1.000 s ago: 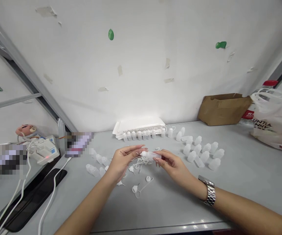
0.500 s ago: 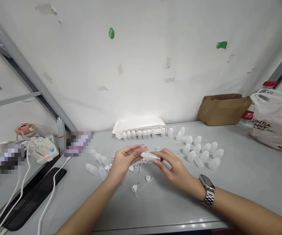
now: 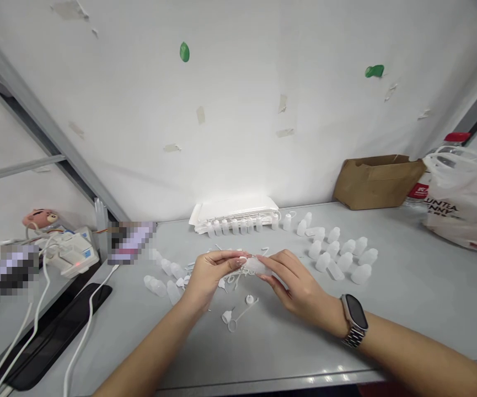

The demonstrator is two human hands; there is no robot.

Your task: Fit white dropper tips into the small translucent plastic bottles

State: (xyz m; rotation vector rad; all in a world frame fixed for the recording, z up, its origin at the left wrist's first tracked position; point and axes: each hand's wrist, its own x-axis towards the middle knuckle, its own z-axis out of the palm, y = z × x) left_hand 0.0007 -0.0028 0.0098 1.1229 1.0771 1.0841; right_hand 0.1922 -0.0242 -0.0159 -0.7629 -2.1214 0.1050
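Note:
Between my two hands, above the table, lies a small translucent plastic squeeze bottle (image 3: 257, 266), tilted on its side. My right hand (image 3: 298, 286) is closed round its body with thumb and fingers. My left hand (image 3: 209, 275) pinches its neck end, where fingers partly hide a white piece. Below my hands is a tangle of thin white strap pieces (image 3: 234, 278). Nearer me lie a white needle-tip cap (image 3: 227, 316), a small round cap (image 3: 249, 300) and a strap with a ring (image 3: 232, 325).
Capped bottles (image 3: 235, 226) stand in a row before a stack of white card (image 3: 238, 208). Several uncapped bottles (image 3: 346, 260) stand right, others (image 3: 155, 286) lie left. A cardboard box (image 3: 379, 184), plastic bag (image 3: 461, 198), black phone-like slab (image 3: 60, 331) and white cables (image 3: 91, 320) surround them.
The bottle has turned slightly between my hands, and my right fingers have shifted along it toward my left hand. My right wrist has rotated a little. The view has moved slightly.

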